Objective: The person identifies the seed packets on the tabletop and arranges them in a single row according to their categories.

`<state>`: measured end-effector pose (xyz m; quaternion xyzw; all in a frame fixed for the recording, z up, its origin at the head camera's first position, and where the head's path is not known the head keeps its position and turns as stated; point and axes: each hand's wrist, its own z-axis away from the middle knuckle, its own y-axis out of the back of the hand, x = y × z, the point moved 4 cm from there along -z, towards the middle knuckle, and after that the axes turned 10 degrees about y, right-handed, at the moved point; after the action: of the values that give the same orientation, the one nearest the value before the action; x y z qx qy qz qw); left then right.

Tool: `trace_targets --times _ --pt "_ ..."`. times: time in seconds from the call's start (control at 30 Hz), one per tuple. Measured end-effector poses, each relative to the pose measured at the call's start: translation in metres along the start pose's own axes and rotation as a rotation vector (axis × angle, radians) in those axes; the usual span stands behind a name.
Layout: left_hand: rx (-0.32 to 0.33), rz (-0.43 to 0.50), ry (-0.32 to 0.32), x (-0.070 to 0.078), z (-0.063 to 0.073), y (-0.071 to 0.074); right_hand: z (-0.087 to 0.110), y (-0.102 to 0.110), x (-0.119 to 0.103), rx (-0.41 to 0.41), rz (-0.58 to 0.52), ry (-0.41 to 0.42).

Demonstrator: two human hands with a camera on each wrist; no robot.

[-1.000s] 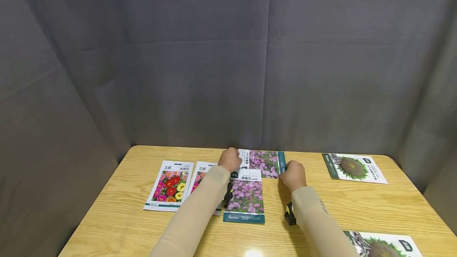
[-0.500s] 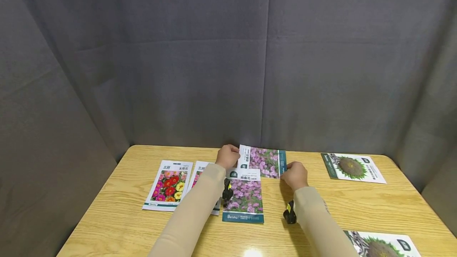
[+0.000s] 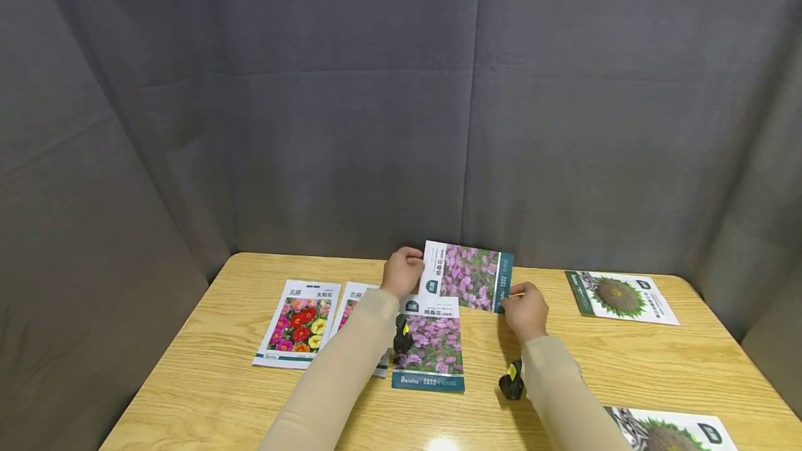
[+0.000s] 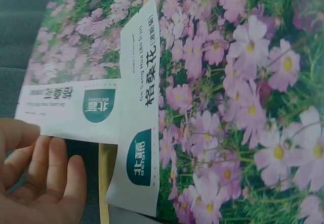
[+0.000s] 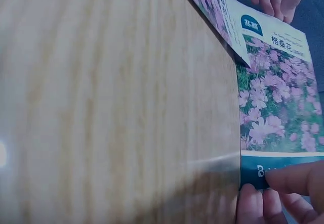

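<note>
A seed packet with pink cosmos flowers (image 3: 470, 271) lies sideways between my two hands, its far edge tipped up near the curtain. My left hand (image 3: 402, 273) pinches its white end, thumb above and fingers beneath in the left wrist view. At the teal end my right hand (image 3: 526, 310) pinches the corner; the right wrist view shows the thumb (image 5: 291, 179) over the teal strip. Nearer to me rests a matching cosmos seed packet (image 3: 429, 346), upright to my view, its white top overlapping the held one's near corner. My left sleeve partly covers its neighbour.
Two seed packets with red and yellow flowers lie to the left, one (image 3: 297, 326) in full sight, the other (image 3: 351, 305) mostly behind my sleeve. On the right are two sunflower seed packets (image 3: 620, 296), one cut off by the frame's bottom. A grey curtain (image 3: 351, 159) hangs behind the wooden table (image 3: 207, 381).
The sideways cosmos packet has risen at its far edge and shifted slightly right, with both hands gripping its ends. The other packets have stayed in place.
</note>
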<state>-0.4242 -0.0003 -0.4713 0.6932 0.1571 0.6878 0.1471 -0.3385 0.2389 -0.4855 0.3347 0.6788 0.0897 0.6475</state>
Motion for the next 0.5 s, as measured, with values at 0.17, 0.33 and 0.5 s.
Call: trace_targets --times 0.17,0.33,0.5 --pt "0.041 0.004 -0.066 0.003 0.003 0.004 0.005 0.001 0.0 0.015 -0.038 0.012" --pt "-0.004 -0.026 -0.078 0.005 0.01 0.005 0.009 0.002 0.005 0.021 -0.066 0.006" --pt "-0.012 -0.074 -0.13 0.008 0.016 0.007 0.01 0.005 0.005 0.03 -0.09 0.035"
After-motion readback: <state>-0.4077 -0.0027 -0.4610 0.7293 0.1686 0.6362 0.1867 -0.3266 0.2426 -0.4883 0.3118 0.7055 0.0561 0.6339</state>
